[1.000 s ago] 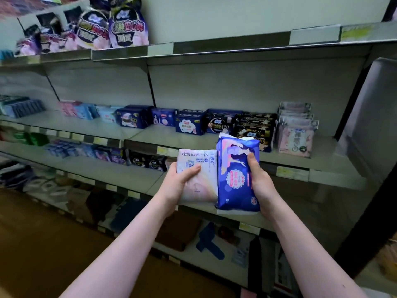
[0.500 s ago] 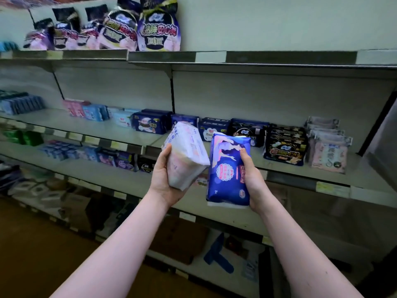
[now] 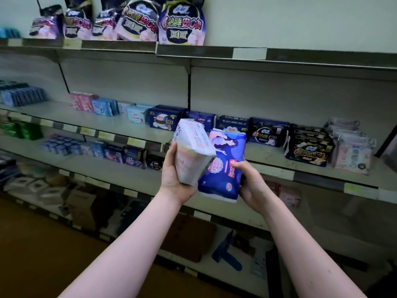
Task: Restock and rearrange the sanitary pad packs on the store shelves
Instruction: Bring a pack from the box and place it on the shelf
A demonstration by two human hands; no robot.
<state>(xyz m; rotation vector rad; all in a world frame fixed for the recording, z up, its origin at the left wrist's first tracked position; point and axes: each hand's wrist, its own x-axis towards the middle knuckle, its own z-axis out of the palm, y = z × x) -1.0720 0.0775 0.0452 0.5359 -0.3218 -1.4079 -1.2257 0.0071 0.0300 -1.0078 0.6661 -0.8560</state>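
My left hand [image 3: 171, 172] grips a white and pale pink pad pack [image 3: 193, 147], tilted so its narrow side faces me. Beside it my right hand [image 3: 250, 181] holds a blue pad pack [image 3: 225, 160] upright from its right edge, thumb across the front. The white pack overlaps the blue one's left side. Both packs hover in front of the middle shelf [image 3: 272, 157], where a row of dark blue packs [image 3: 165, 118] and black packs [image 3: 307, 147] stands.
The top shelf [image 3: 214, 53] carries large purple and black bags [image 3: 182, 20]. Pink and light blue packs [image 3: 94, 104] stand at the middle shelf's left. A lower shelf [image 3: 129, 177] holds small purple packs. Cardboard and blue items lie on the bottom shelf.
The view has moved closer and tilted up. My left hand turned the white pack further onto its edge and brought it against the blue pack. Both hands rose slightly.
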